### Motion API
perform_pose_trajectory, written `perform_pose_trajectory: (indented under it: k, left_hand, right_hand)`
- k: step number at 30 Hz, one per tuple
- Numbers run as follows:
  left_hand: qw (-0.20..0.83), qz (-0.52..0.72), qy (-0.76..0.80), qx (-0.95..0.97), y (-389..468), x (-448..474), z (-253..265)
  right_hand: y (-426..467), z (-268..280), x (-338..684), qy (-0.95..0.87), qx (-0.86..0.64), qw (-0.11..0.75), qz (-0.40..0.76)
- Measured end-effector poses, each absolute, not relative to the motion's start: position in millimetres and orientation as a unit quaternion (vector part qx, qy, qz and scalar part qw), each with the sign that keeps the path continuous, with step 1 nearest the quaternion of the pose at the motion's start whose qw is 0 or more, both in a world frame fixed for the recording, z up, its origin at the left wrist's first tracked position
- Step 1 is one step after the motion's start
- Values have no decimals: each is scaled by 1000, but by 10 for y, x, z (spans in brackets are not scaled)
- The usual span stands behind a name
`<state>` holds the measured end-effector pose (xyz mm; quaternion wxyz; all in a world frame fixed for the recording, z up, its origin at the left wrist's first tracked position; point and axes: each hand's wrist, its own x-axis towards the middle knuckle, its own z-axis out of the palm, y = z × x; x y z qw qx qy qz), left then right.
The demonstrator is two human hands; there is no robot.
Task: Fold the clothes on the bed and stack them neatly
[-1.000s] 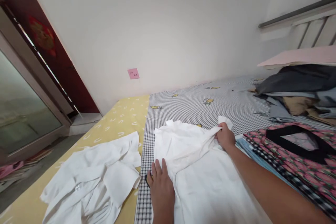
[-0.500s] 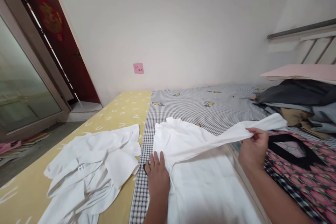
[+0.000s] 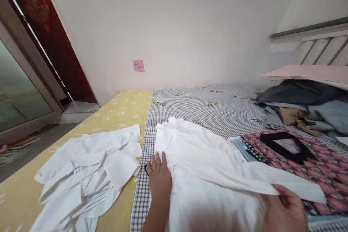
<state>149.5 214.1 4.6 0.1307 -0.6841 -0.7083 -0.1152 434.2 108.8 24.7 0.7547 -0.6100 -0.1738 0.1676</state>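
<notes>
A white long-sleeved shirt (image 3: pixel 195 148) lies on the checked sheet in front of me, its collar end toward the wall. My left hand (image 3: pixel 160 177) rests flat on the shirt's left edge, fingers spread. At the lower right, my right hand (image 3: pixel 285 208) pinches the edge of the shirt's sleeve (image 3: pixel 288 183), whose end reaches over a pink-and-black patterned garment (image 3: pixel 320 166). A second white garment (image 3: pixel 89 174) lies crumpled to the left, apart from both hands.
Yellow sheet (image 3: pixel 125 110) covers the bed's left side, checked sheet (image 3: pixel 187 107) the right. Folded dark and tan clothes (image 3: pixel 299 96) are piled at the right under a pink board (image 3: pixel 312 72). A pink note (image 3: pixel 138 65) sticks to the wall. A red door (image 3: pixel 54 43) stands at the far left.
My right hand has drawn the sleeve down and to the right, toward me. My left hand stays on the shirt's left edge. The view has shifted slightly.
</notes>
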Motion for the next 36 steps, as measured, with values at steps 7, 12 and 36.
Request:
perform_pose_trajectory:
  k: [7,12,36]
  left_hand:
    - [142,-100,-702,-691,2161,1471,33]
    - [132,-94,-706,-689,2143,1494,122]
    - [146,-91,-702,-691,2118,1502,186]
  right_hand:
    - [1058,405,4283,-313,-655,688,16]
    - [1434,648,3843,-628,-677,384,-8]
    - [1533,468,3805,-412,-729,399,374]
